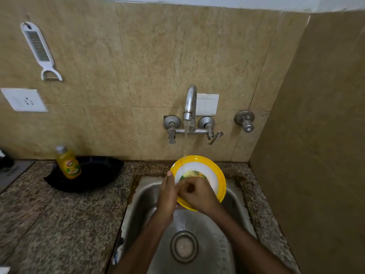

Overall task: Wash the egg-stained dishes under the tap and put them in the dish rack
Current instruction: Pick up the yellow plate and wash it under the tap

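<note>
A yellow-rimmed white plate (214, 171) with a printed centre is tilted over the steel sink (207, 240), its top edge under the stream running from the tap (190, 103). My left hand (167, 194) grips the plate's left rim, thumb on the front. My right hand (197, 191) lies on the plate's face with its fingers curled; whether it holds anything is hidden. The lower part of the plate is covered by both hands.
A yellow dish-soap bottle (68, 163) stands on a black tray (94, 175) on the granite counter (59, 214) to the left. A white peeler (39, 48) hangs on the tiled wall. A side wall closes in on the right.
</note>
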